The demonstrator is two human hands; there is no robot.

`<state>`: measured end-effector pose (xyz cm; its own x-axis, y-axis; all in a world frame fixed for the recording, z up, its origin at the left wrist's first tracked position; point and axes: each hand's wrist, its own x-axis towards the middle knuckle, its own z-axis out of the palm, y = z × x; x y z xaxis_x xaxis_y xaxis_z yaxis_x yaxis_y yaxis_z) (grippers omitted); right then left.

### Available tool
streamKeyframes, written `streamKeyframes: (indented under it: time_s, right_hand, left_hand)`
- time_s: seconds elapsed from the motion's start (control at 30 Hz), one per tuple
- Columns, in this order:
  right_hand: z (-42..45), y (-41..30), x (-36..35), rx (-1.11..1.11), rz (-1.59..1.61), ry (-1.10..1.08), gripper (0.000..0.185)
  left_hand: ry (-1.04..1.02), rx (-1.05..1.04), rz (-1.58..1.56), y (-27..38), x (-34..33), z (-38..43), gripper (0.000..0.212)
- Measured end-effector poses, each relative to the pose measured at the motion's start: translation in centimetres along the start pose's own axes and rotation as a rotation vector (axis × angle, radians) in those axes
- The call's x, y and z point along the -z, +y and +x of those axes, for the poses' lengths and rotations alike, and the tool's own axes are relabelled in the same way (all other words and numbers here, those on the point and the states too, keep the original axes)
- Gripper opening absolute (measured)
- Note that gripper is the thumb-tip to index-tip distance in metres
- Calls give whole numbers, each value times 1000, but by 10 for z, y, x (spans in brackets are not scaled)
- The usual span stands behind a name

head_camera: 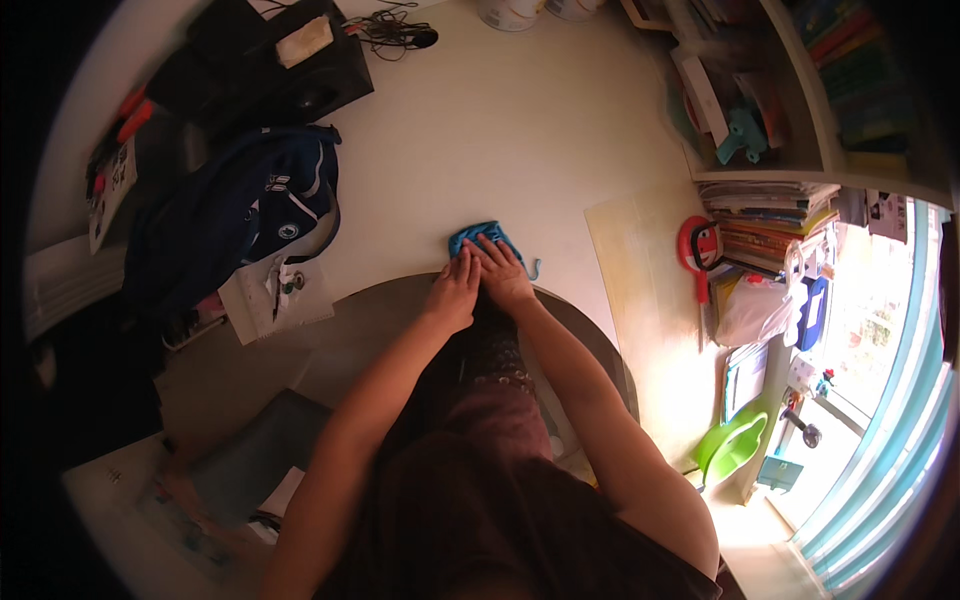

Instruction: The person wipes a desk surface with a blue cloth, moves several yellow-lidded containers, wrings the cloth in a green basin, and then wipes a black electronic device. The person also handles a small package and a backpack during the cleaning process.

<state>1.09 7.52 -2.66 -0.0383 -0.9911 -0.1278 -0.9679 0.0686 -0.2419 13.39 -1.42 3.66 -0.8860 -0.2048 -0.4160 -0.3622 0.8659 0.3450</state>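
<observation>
A folded blue cloth (477, 231) with a thin loop or cord at its right side lies on the pale tabletop (480, 135), near the table's curved front edge. My left hand (454, 291) touches the cloth's lower left part with its fingertips. My right hand (501, 274) lies flat on the cloth, fingers pointing forward and slightly spread. The two hands are side by side and close together at the fingers. Neither palm's underside shows, and the hands cover the cloth's near part.
A dark blue bag (247, 202) and black speaker (315, 82) stand left, near tangled cables (394, 31). Papers with small items (281, 292) lie near the front edge. At right are stacked books (765, 210), a red fan-shaped object (694, 244) and a green basin (733, 448).
</observation>
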Motion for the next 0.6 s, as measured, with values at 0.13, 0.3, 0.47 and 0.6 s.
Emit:
streamKeyframes:
  time_s: [0.13,0.3,0.47,0.6]
  right_hand:
    - [-34,23,0,-105,25,82,50]
    - [-94,42,-7,-292,65,51,52]
    - [-160,36,-6,-570,276,231,46]
    - [-209,3,-1,-848,448,384,42]
  left_hand:
    - [44,-146,41,22,-9,21,88]
    - [24,-269,36,67,-26,45,90]
    - [-75,-384,-37,118,-41,53,90]
    - [-203,-395,-414,163,-76,46,81]
